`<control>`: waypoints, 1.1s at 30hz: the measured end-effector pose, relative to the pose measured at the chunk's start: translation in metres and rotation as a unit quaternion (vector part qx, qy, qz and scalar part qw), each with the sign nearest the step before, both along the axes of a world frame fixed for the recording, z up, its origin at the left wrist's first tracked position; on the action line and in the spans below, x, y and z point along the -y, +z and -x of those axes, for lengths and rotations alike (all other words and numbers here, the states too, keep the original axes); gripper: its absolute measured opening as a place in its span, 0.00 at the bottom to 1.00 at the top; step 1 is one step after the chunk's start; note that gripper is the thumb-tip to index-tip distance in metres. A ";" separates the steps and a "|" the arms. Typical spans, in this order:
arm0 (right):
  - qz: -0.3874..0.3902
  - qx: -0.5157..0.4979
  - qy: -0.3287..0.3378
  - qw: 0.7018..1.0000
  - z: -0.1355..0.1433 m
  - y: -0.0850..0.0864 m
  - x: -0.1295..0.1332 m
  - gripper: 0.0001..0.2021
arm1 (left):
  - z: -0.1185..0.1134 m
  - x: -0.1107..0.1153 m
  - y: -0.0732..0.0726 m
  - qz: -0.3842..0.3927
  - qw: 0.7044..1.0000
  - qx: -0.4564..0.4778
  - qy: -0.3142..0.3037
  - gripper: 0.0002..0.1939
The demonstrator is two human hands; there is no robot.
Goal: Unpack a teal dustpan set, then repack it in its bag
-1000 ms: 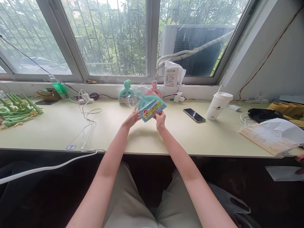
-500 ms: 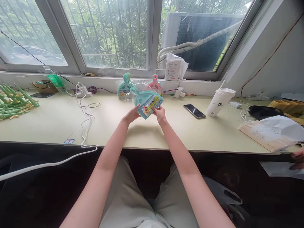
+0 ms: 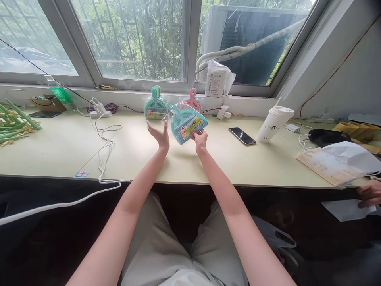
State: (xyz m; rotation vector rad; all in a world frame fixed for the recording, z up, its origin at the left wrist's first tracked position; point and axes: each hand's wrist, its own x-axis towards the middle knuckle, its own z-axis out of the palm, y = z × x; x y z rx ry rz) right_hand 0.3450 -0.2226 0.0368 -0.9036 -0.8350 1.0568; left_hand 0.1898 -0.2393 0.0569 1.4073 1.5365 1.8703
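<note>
The pile of green sticks (image 3: 14, 125) at the left edge of the frame is running out of view. Print on the dustpan's label (image 3: 190, 129) is reading too small to make out. A co-worker's hand (image 3: 369, 192) at the lower right edge is showing only partly, the arm cut off.

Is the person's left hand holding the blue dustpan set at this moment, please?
No, the left hand is open with its palm up beside the blue dustpan set, which only the right hand grips.
</note>
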 end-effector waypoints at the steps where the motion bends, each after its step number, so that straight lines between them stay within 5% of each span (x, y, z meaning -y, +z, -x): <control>1: 0.001 0.015 0.004 1.000 0.000 -0.001 0.000 0.09 | 0.003 0.000 0.001 -0.021 0.998 -0.029 0.045 0.33; 3: 0.006 0.049 0.025 0.998 0.002 -0.002 0.000 0.08 | 0.006 -0.001 0.002 -0.043 0.996 -0.077 0.034 0.25; 7: 0.005 0.110 0.065 0.992 0.008 -0.007 0.001 0.11 | 0.006 -0.011 -0.006 -0.026 0.967 -0.227 -0.113 0.11; 10: 0.000 0.126 0.066 0.990 0.012 -0.010 0.002 0.11 | 0.005 -0.015 -0.012 -0.008 0.955 -0.266 -0.128 0.04; 19: 0.000 0.145 0.061 0.988 0.016 -0.009 0.007 0.10 | -0.010 0.007 -0.004 0.024 0.931 -0.359 -0.066 0.14; 33: -0.007 0.153 0.056 0.987 0.016 -0.004 0.009 0.09 | -0.004 0.004 -0.007 0.040 0.898 -0.436 -0.048 0.19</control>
